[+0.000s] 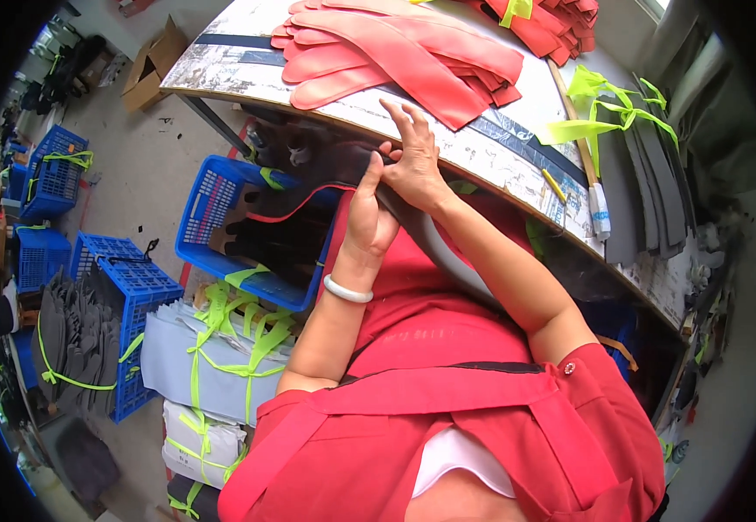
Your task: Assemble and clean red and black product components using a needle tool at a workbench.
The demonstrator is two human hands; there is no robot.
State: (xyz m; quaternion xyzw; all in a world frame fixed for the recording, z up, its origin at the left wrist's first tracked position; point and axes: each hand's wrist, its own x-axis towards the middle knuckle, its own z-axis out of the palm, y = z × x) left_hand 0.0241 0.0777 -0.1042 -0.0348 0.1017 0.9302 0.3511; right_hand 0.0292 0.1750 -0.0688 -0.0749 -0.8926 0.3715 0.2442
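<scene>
Close to the table's near edge, my left hand (369, 216) and my right hand (417, 163) meet on a long strip of dark soft sheet material (343, 165). Its left end, black with a thin red edge, hangs toward a blue crate, and a grey stretch (448, 261) curves down across my lap. My left thumb points up along the strip, its other fingers partly hidden. On the right hand, a couple of fingers stretch upward while the rest press at the strip beside my left thumb. Just beyond lies a pile of salmon-red cut pieces (395, 56) on the table.
The worn white table (221, 74) bears a yellow pen (555, 185), a wooden stick (574, 122) and dark strips (656, 191) tied with neon ribbon. Left of me stand a blue crate (287, 291) with dark pieces, tied grey bundles (178, 357) and another blue crate (139, 278).
</scene>
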